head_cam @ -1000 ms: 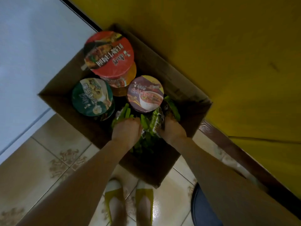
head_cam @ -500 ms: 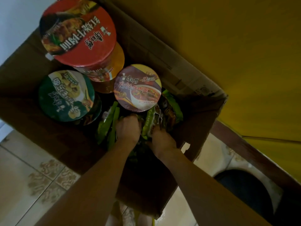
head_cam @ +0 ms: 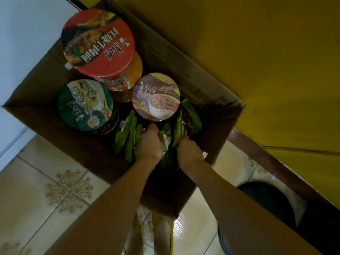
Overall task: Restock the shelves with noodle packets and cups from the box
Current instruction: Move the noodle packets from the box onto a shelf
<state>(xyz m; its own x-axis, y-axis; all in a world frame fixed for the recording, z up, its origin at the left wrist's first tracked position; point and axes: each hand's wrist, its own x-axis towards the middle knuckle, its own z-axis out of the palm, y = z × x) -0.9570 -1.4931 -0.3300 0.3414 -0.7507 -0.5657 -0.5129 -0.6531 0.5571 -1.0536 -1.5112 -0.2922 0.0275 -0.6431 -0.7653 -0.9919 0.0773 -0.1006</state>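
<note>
An open cardboard box [head_cam: 60, 137] stands on the tiled floor below me. It holds a red-lidded noodle cup [head_cam: 98, 42], a green-lidded cup [head_cam: 85, 104] and a purple-lidded cup [head_cam: 156, 96], all upright. Green noodle packets [head_cam: 128, 133] stand on edge in the near right corner. Both my hands reach down among them. My left hand [head_cam: 150, 144] curls its fingers round the packets near the middle of the bundle. My right hand [head_cam: 189, 151] grips the packets at the bundle's right side. The fingertips of both hands are hidden among the packets.
A yellow surface [head_cam: 257, 61] rises right behind the box, with a dark wooden edge [head_cam: 276, 162] below it. A white panel [head_cam: 22, 43] stands to the left. My feet in yellow slippers [head_cam: 161, 234] are on the patterned tiles [head_cam: 60, 190] beneath the box's near corner.
The view has shifted a little, with the box now further right in frame. Both hands stay buried in the green packets; the right hand has moved slightly away from the left.
</note>
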